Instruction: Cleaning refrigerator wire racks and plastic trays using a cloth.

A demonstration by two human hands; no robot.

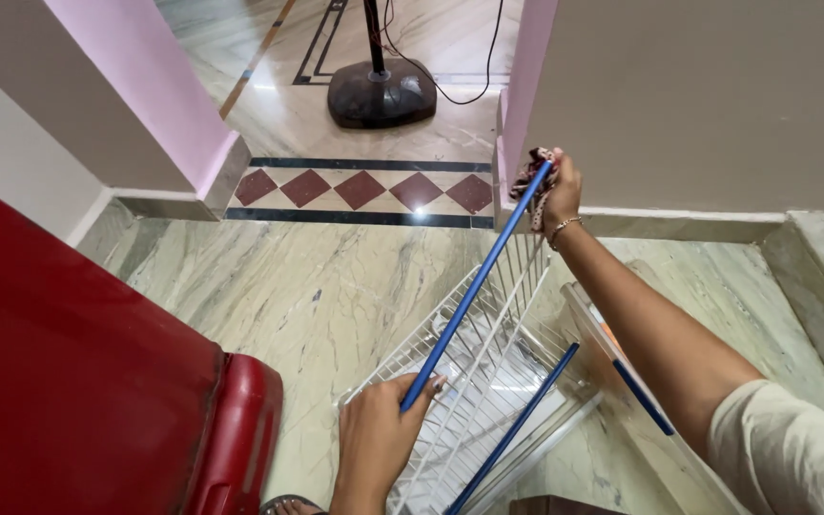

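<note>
We held our left hand low, near the bottom of the view, fingers curled round the lower end of a blue-edged white wire rack shelf; grasping it. Our right hand was stretched out with the forearm nearly straight, reaching up to the far end of the same blue edge bar, near the wall corner. It clenched a small patterned cloth rag against the bar, so it gripped both rag and bar. A thin metal bangle sat on that wrist.

Counts: two hands, one wire rack, two blue edge strips on it, the second blue strip lower and shorter in view, one rag. A clear plastic shelf panel with its own blue trim lay just beside the rack under our right arm.

The rack stood tilted on the marble floor, long axis running from lower left near us to upper right toward the beige wall.

A red refrigerator door filled the left side. A dark round fan base stood well apart, past the red diamond tile border.
</note>
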